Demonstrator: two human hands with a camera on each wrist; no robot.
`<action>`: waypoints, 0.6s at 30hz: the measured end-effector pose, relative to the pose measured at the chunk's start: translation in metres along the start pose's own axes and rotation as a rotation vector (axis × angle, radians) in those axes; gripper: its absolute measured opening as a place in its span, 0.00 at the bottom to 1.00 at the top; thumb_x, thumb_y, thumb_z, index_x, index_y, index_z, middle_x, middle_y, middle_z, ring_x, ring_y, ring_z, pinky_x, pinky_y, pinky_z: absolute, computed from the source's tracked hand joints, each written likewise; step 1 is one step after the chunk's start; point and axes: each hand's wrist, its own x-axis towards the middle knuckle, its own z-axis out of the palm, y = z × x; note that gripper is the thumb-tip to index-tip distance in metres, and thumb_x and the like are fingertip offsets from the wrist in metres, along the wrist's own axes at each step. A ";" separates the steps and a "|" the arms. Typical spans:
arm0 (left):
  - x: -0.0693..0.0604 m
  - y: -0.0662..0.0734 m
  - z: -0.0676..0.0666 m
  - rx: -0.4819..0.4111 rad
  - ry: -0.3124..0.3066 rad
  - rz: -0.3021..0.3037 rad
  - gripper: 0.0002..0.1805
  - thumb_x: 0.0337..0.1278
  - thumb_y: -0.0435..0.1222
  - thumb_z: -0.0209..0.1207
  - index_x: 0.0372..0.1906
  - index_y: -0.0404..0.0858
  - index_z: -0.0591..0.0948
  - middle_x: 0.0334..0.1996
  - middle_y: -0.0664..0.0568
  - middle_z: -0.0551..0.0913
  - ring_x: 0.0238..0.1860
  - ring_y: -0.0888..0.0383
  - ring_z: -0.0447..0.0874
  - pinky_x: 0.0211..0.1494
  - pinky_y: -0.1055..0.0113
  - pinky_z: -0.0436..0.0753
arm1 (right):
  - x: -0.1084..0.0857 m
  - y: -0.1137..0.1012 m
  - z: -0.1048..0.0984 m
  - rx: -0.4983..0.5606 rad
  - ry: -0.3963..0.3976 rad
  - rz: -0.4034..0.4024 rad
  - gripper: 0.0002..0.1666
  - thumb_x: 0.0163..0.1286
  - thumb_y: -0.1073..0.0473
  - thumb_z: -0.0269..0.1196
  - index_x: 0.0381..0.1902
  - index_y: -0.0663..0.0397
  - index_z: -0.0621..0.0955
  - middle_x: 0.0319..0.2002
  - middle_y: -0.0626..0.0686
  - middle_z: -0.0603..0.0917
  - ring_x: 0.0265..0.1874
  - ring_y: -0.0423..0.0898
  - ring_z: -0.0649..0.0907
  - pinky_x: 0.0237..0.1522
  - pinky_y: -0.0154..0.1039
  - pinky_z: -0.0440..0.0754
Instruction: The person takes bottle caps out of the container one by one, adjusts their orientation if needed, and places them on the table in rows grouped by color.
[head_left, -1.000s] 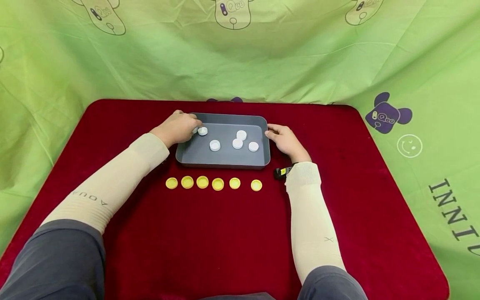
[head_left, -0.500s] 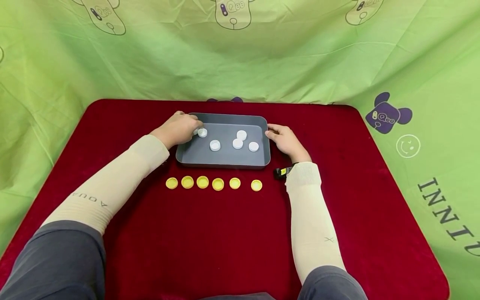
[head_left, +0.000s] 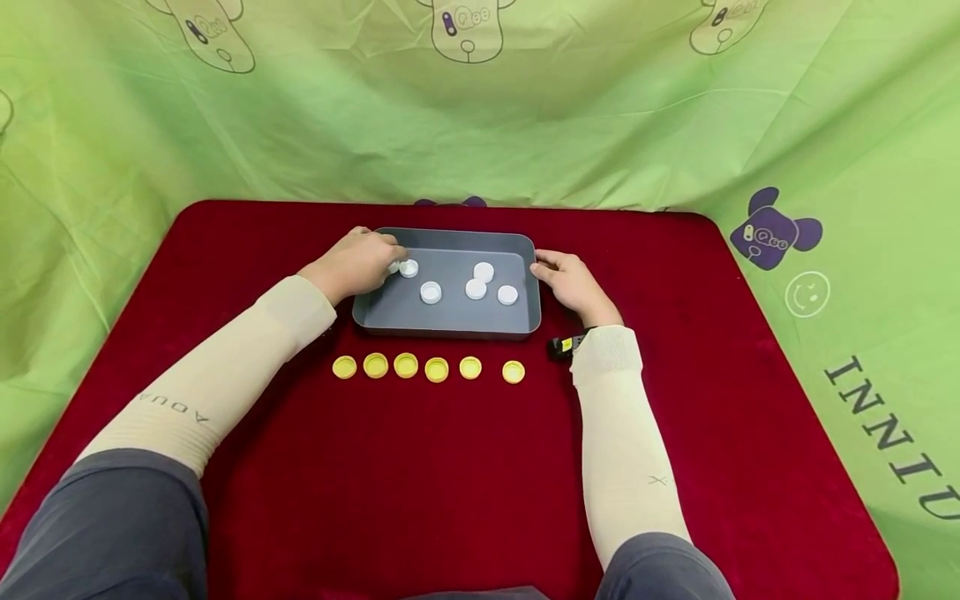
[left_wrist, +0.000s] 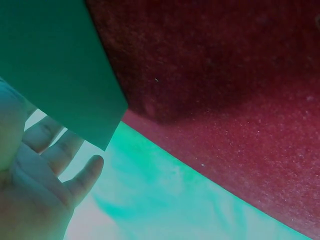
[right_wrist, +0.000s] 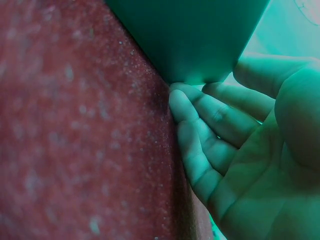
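Note:
A grey rectangular tray (head_left: pixel 447 323) holds several round white caps, among them a lone white cap (head_left: pixel 431 292). My left hand (head_left: pixel 356 260) reaches over the tray's left wall. Its fingertips are at a white cap (head_left: pixel 408 268), and another white cap (head_left: pixel 393 267) is partly hidden under the fingers. Whether they pinch a cap or only touch it is hidden. In the left wrist view, the other fingers (left_wrist: pixel 82 180) extend beyond the tray's corner. My right hand (head_left: pixel 573 283) rests with extended, slightly bent fingers (right_wrist: pixel 220 117) against the tray's right wall.
A row of several yellow caps (head_left: pixel 406 365), hollow side up, lies in front of the tray on the red tablecloth (head_left: pixel 420 483). A black wrist camera (head_left: pixel 562 346) sits by my right wrist. Green printed fabric (head_left: pixel 525 125) hangs behind the table.
The white cap at my left fingertips has shifted slightly toward me and to the right. My right hand, the tray and the yellow caps stay in place.

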 end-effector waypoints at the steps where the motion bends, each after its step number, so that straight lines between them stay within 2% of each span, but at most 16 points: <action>1: -0.001 0.000 0.000 -0.001 0.003 0.005 0.13 0.56 0.26 0.61 0.46 0.38 0.85 0.36 0.45 0.82 0.41 0.48 0.82 0.52 0.43 0.72 | 0.000 0.000 0.000 -0.003 -0.001 0.000 0.27 0.75 0.56 0.55 0.67 0.61 0.71 0.63 0.59 0.74 0.65 0.51 0.70 0.66 0.46 0.63; 18: -0.011 0.011 -0.007 -0.016 0.037 0.066 0.11 0.57 0.28 0.63 0.45 0.38 0.86 0.42 0.45 0.83 0.46 0.46 0.82 0.51 0.45 0.73 | -0.001 -0.004 -0.001 -0.036 -0.005 0.012 0.27 0.75 0.55 0.55 0.68 0.59 0.72 0.64 0.58 0.74 0.66 0.51 0.69 0.66 0.47 0.63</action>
